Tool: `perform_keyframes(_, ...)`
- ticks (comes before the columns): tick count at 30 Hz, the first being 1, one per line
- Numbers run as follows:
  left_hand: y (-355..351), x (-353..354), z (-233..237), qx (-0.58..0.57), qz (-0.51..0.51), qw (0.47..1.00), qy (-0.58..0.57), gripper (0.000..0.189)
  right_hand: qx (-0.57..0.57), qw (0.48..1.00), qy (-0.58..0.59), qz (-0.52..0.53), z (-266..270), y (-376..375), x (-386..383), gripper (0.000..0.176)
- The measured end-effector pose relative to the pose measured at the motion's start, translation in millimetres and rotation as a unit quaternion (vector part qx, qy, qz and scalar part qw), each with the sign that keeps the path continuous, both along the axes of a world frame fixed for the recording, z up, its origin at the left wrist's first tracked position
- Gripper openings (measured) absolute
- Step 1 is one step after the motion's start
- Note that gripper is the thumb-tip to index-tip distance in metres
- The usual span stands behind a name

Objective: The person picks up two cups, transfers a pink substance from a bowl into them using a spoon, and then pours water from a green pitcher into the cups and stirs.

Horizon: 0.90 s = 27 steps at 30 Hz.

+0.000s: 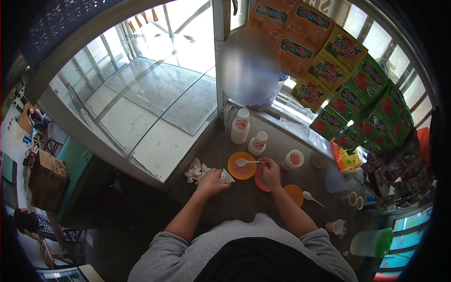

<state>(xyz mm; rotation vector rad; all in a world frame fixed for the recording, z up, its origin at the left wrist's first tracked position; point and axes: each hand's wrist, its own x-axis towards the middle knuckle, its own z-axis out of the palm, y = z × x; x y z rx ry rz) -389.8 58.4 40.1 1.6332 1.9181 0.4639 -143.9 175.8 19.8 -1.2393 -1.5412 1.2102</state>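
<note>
My left hand (213, 182) is closed around a small white paper cup (227, 177) with red print, tilted towards the plates. Between the fingers of my right hand (270, 174) is the handle of a white plastic spoon (242, 162). Its bowl is over an orange dish (240, 173), which seems to hold something pinkish. A red dish (261, 182) lies partly hidden beneath my right hand. Crumpled white tissue or plastic (195, 170) sits beside my left hand. Behind the dishes stand two stacks of paper cups, a taller one (240, 133) and a shorter one (257, 146).
A white cup (293, 160) with pinkish contents stands right of my right hand. Nearby are another orange dish (294, 193) and a second spoon (313, 199). A glass display case (164, 117) borders the left. Drink sachets (338, 61) hang above; a green-lidded container (372, 243) is at right.
</note>
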Motion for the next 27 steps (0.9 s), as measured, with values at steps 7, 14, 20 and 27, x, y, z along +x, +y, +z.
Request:
perform_keyframes(7,9,2,-4,-0.021,0.001,1.000,-0.011,0.064,-0.115,0.991,0.074,0.005,-24,-4,9,0.019)
perform_keyframes(14,0,-6,-4,-0.040,-0.008,0.999,-0.015,0.066,-0.194,0.969,0.149,-0.032,-9,-9,17,0.019)
perform_keyframes(20,-11,-10,13,-0.119,-0.043,0.965,-0.230,0.059,-0.142,0.971,0.190,-0.009,26,-37,25,0.014)
perform_keyframes(27,-20,44,45,0.140,-0.057,0.964,-0.220,0.060,0.487,0.863,-0.078,0.110,126,-109,52,0.020)
